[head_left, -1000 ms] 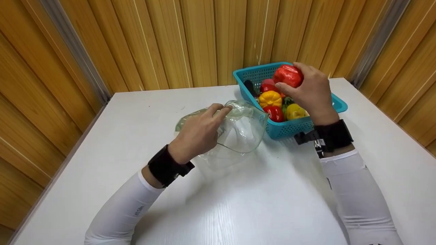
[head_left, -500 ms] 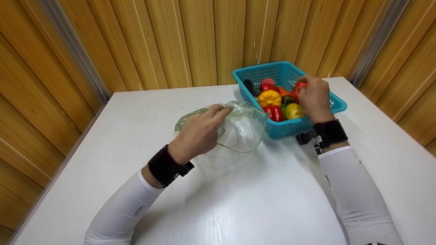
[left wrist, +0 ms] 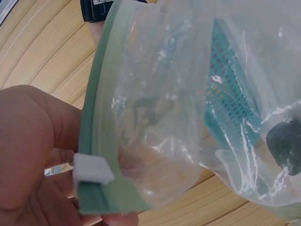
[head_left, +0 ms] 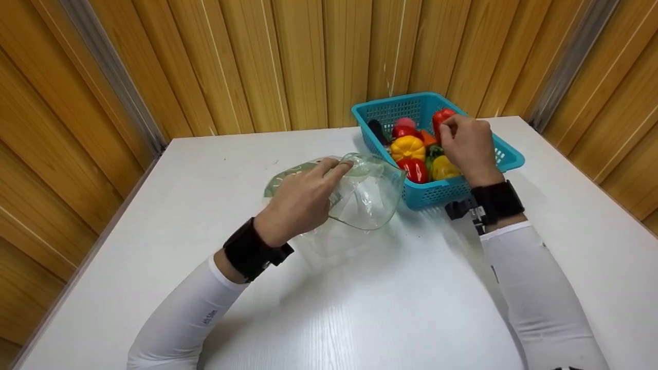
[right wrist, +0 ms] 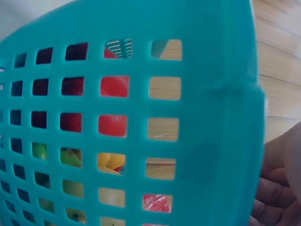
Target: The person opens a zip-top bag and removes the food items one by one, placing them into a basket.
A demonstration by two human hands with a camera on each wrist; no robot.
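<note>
My left hand grips the top edge of a clear zip bag, whose mouth gapes toward the basket. In the left wrist view, fingers curl behind its green zip strip, beside a white slider. At the teal plastic basket, my right hand reaches over the right side and pinches a red bell pepper; the fingers partly cover it. In the right wrist view the basket's wall hides most of the work, with curled fingers beside it.
Inside the basket lie a yellow pumpkin-shaped vegetable, a glossy red one, a yellow one and a dark elongated one. The white table meets a wood-patterned wall behind.
My right hand has lowered the red pepper into the basket's right side, then shifted slightly left with the pepper now standing higher. The left hand and bag have barely moved.
</note>
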